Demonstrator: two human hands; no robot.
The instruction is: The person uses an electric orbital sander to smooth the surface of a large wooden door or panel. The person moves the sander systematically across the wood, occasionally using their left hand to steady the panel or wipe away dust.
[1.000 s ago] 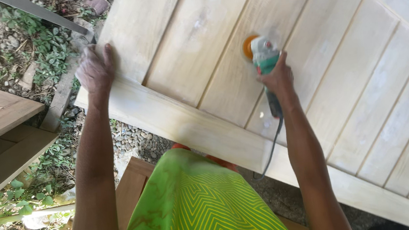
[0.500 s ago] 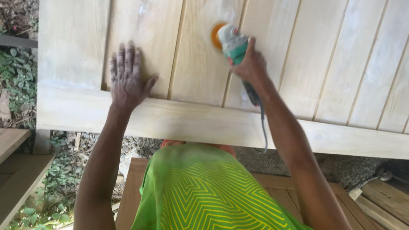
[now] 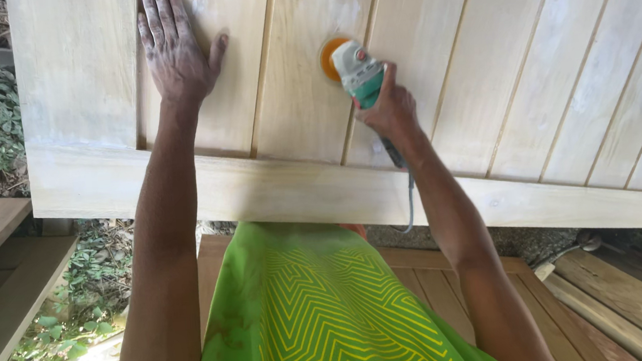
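The person leans over a pale wooden panel point(image 3: 528, 69) made of long slats set in a frame, its surface dusty and whitish. The right hand point(image 3: 388, 109) is wrapped around the body of a small green and grey sander point(image 3: 358, 73). Its fingers are curled tight about the tool's rear half, so the sander's head sticks out past the knuckles, up and to the left of them. An orange disc point(image 3: 328, 56) at that head lies against a slat, just beside the groove between two boards. A grey cord point(image 3: 409, 196) runs from under the wrist, along the forearm and down over the lower rail point(image 3: 275, 192) of the panel.

The left hand point(image 3: 174, 54) lies flat on another slat, well apart from the sander. Its fingers are straight and slightly spread, the thumb held out to the side, palm pressed on the wood. It holds nothing.

Below the panel hangs a bright green cloth point(image 3: 325, 312) with yellow zigzag lines. Brown boards point(image 3: 625, 293) lie at lower right, and leafy ground point(image 3: 61, 304) shows at left.
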